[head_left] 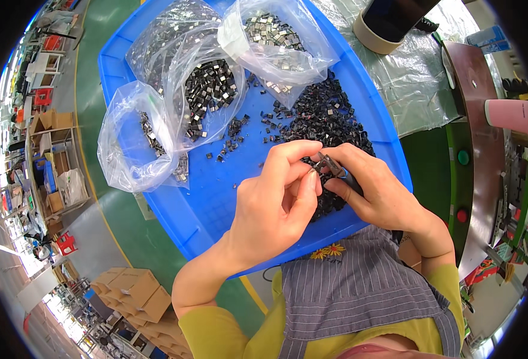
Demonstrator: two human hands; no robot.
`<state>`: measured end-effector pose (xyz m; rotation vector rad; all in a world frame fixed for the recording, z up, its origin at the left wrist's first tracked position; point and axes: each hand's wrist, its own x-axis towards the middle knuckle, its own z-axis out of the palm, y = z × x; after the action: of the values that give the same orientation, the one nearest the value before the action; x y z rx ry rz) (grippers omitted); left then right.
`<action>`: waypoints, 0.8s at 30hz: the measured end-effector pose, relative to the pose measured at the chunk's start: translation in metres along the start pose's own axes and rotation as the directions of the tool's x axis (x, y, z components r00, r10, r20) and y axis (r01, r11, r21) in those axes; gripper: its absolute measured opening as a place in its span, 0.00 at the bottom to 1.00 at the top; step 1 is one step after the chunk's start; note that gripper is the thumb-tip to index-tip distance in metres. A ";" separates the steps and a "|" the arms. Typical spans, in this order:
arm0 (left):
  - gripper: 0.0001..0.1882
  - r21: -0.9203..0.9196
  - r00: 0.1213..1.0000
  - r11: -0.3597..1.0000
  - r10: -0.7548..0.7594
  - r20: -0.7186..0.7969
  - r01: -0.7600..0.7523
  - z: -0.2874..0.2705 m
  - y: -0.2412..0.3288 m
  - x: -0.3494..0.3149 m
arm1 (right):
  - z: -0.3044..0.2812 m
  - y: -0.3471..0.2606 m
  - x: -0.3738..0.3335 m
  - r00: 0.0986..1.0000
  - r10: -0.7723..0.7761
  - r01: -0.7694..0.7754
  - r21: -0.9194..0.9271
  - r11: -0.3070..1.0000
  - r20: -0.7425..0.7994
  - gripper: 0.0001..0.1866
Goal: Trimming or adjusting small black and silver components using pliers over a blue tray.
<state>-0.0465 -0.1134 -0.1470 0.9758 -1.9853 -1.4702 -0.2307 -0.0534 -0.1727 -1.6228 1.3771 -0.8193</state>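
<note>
Over the near part of a blue tray point(204, 209), my two hands meet. My right hand point(383, 188) is wrapped round small dark pliers point(335, 170), whose jaws point toward my left fingertips. My left hand point(276, 206) is closed in a pinch at those jaws; what it pinches is too small to name. Beneath and beyond my hands lies a heap of small black parts point(326, 116). Clear plastic bags in the tray hold more small parts: one point(213, 87) with black and silvery pieces, another point(276, 36) at the far side, and a slack one point(135, 140) at the left.
A roll of tape point(377, 36) with a dark device in it stands on a silvery sheet point(407, 90) beyond the tray. At the right are a pink cup point(512, 116) and a green panel with a green button point(463, 157) and a red one. Cardboard boxes point(135, 293) stand lower left.
</note>
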 end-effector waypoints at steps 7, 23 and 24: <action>0.18 -0.001 1.000 1.000 -0.003 0.009 0.003 0.001 0.001 0.001 | 0.000 0.000 0.000 1.000 -0.016 0.016 -0.023 1.000 -0.005 0.20; 0.19 0.007 0.999 1.000 -0.006 0.037 0.005 -0.001 0.001 0.002 | 0.001 0.000 0.000 0.998 -0.051 0.051 -0.024 0.998 -0.034 0.20; 0.19 0.002 0.999 1.000 -0.009 0.043 0.009 -0.001 0.001 0.002 | 0.001 0.000 0.000 0.998 -0.054 0.053 -0.025 0.998 -0.031 0.20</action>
<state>-0.0473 -0.1160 -0.1457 0.9628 -2.0155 -1.5059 -0.2295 -0.0531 -0.1732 -1.6782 1.3759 -0.8664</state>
